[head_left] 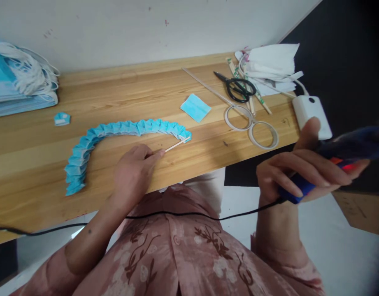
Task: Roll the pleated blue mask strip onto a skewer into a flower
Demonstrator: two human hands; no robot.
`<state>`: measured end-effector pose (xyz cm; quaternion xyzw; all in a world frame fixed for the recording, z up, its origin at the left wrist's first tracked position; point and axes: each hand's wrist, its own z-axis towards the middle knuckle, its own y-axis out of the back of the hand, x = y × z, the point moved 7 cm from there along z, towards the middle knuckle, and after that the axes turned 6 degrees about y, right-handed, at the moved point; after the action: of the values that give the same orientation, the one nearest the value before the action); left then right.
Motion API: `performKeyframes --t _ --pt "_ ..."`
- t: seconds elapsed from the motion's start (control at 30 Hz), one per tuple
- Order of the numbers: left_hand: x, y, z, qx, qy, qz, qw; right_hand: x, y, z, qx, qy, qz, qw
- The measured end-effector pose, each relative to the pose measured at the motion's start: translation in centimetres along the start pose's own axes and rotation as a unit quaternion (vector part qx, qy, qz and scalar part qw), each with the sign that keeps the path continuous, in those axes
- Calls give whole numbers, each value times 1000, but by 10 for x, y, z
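Observation:
My left hand (135, 166) pinches a thin wooden stick (174, 146) between thumb and fingers. The stick's far tip lies against the right end of a curved chain of pleated light-blue pieces (124, 128), which arcs across the wooden table. Raised off the table's right edge, my right hand (300, 172) is wrapped round a dark blue corded glue gun (303, 187) with a red glowing part. Its front is blurred. Behind the chain's right end lies a flat blue square (195, 107). A small folded blue piece (62, 119) sits left of the arc.
A stack of blue masks (10, 90) with white loops stands at the back left. Black scissors (238, 88), a translucent stick (208, 87), two tape rolls (263, 135), wrapped chopsticks (260, 100) and a white box (312, 115) occupy the right. A black cable (183, 214) crosses my front.

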<state>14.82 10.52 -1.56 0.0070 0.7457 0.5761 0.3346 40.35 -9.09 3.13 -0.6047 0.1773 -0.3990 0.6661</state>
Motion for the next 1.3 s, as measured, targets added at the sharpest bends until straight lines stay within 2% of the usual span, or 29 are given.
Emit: performKeyframes --t 0.03,0.1,0.17,0.23,0.33,0.5,0.57,0.67,0.77,0.9,0.97,1.03,1.13,1.2,1.3 --pt "-1 0 0 1 -6 -1 1000 -1 2 0 -7 11 -11 1000" --pt "-3 1 0 -1 -21 0 1000 -13 11 0 -54 -3 -119 991" --pt "-5 1 -1 -4 -35 10 999 -30 22 -2 -111 -45 -258 959" --pt "-6 1 -1 -3 -45 23 999 -45 27 0 -123 -66 -323 936" --pt "-8 -1 -2 -2 -65 43 997 -61 28 10 -104 -68 -352 928" --pt "-10 -2 -5 -23 -114 75 990 -72 37 36 -91 -60 -416 903" --pt "-8 -3 -4 -21 -100 63 993 -77 43 45 -89 -65 -434 894" --pt "-3 -1 -2 -23 -45 29 998 -86 48 50 -89 -77 -428 896" --pt "-4 0 -2 -16 -41 20 999 -93 43 39 -95 -90 -403 906" --pt "-8 0 -3 -16 -77 32 996 -92 24 8 -83 -168 -389 902" --pt "-5 0 -3 -24 -63 28 997 -78 11 1 -61 -156 -398 902" --pt "-3 -1 -2 -23 -59 26 998 -56 0 0 -35 -101 -422 900" --pt "-4 -4 -2 -12 -67 38 997 -27 -7 4 -24 -3 -506 862" --pt "-2 -4 -1 -16 -48 38 998 -20 -8 3 -17 39 -578 815" --pt "1 -2 0 -25 -16 16 999 -27 -9 -3 35 53 -681 730"
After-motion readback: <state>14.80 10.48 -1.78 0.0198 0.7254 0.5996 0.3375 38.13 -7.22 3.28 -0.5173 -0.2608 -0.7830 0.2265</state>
